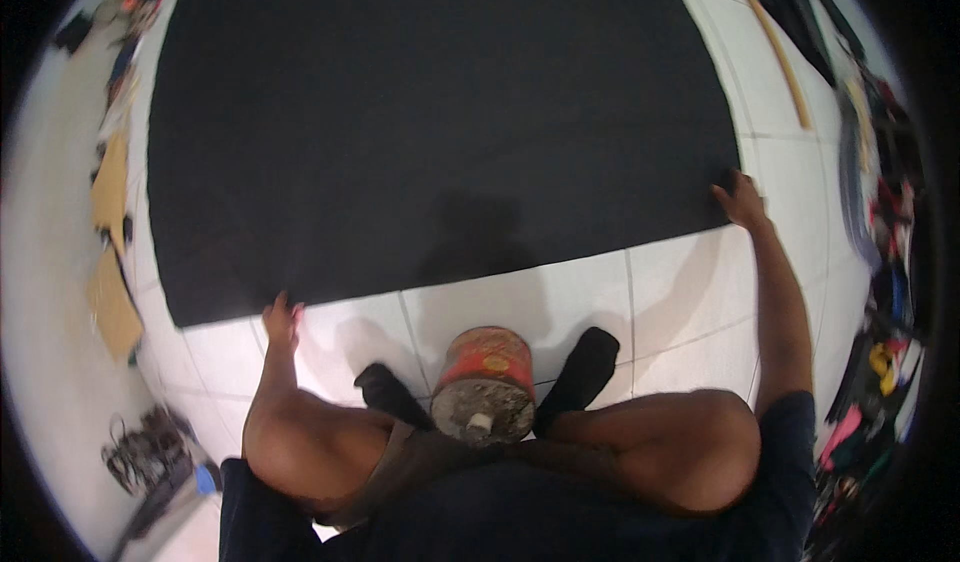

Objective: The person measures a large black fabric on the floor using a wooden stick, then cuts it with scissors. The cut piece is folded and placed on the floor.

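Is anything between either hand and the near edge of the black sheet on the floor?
Nothing visible. The left hand and the right hand both rest on the near edge of the black sheet. The red can stands apart, between the feet.

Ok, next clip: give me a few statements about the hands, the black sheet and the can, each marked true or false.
1. Both hands touch the near edge of the black sheet. True: the left hand is at the near left part of that edge, the right hand at the near right corner.
2. The sheet lies on a wooden table. False: it lies on a white tiled floor.
3. A red can stands between the person's feet. True.
4. The right hand holds the can. False: it rests on the sheet's corner, well away from the can.
5. The sheet is rolled up. False: it lies spread flat.
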Demonstrator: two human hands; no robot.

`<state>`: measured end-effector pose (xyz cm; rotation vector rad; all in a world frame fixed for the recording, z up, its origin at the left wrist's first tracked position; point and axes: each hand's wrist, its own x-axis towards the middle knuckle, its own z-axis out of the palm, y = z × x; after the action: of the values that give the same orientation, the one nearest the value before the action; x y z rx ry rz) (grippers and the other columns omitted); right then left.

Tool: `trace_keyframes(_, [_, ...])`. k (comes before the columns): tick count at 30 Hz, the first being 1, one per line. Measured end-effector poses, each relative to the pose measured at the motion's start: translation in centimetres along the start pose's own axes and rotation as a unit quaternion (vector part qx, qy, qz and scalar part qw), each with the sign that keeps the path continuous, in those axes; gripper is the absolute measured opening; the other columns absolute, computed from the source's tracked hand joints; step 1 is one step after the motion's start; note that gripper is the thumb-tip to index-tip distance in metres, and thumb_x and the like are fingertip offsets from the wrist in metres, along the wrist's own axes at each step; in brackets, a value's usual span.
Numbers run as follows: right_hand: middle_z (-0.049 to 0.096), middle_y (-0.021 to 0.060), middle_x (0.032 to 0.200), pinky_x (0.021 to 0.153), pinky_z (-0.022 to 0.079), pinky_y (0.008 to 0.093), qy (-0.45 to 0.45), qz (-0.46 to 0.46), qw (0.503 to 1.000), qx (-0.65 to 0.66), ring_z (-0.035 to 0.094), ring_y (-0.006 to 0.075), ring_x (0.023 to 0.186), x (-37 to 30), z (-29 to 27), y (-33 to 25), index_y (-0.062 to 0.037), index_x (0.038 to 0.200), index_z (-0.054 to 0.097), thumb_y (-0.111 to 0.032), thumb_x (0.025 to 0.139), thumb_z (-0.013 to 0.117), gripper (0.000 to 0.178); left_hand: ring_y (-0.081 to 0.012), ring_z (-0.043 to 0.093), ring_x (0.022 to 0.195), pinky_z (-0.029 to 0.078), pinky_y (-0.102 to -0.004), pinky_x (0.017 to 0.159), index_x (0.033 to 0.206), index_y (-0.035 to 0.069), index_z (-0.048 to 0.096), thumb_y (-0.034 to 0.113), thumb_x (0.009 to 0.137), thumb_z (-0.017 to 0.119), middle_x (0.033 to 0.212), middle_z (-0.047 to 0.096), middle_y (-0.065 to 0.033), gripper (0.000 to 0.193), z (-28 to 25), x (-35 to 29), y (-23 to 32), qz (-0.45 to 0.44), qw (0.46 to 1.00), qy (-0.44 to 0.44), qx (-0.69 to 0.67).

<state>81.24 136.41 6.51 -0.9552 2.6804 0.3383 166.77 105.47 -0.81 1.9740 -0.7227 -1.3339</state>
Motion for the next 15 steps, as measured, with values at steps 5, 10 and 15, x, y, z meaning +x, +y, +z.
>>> trace_keyframes(5, [0.051, 0.0204, 0.141, 0.11, 0.041, 0.0467, 0.044, -0.255, 0.962, -0.083, 0.051, 0.0344, 0.131, -5.6, -10.5, -14.2, -0.0089, 0.14, 0.05, -0.03, 0.096, 0.064, 0.051, -0.0175, 0.064, 0.058, 0.053, -0.0268, 0.052, 0.092, -0.001, 0.054, 0.015, 0.093, 0.066, 0.077, 0.064, -0.0103, 0.02, 1.6, -2.3, 0.1, 0.025, 0.999, -0.002, -0.031])
trace_keyframes(10, [0.054, 0.018, 0.138, 0.106, 0.045, 0.0465, -0.039, -0.465, 0.884, 0.013, 0.054, 0.0351, 0.127, -15.6, -7.3, -32.6, -0.0072, 0.134, 0.057, -0.03, 0.096, 0.063, 0.045, -0.0158, 0.062, 0.052, 0.048, -0.0252, 0.046, 0.085, 0.001, 0.057, 0.018, 0.092, 0.066, 0.066, 0.063, -0.0085, 0.021, 1.9, -3.2, -0.8, 0.056, 0.997, 0.031, -0.036])
trace_keyframes(15, [0.046, 0.0158, 0.148, 0.109, 0.04, 0.0513, 0.045, -0.54, 0.837, 0.07, 0.044, 0.035, 0.138, -22.9, 1.5, -43.0, -0.0142, 0.138, 0.056, -0.03, 0.093, 0.065, 0.048, -0.0177, 0.064, 0.059, 0.053, -0.027, 0.049, 0.095, -0.008, 0.052, 0.012, 0.093, 0.066, 0.082, 0.065, -0.0145, 0.024, 3.5, -3.7, -0.7, 0.101, 0.994, 0.003, -0.033])
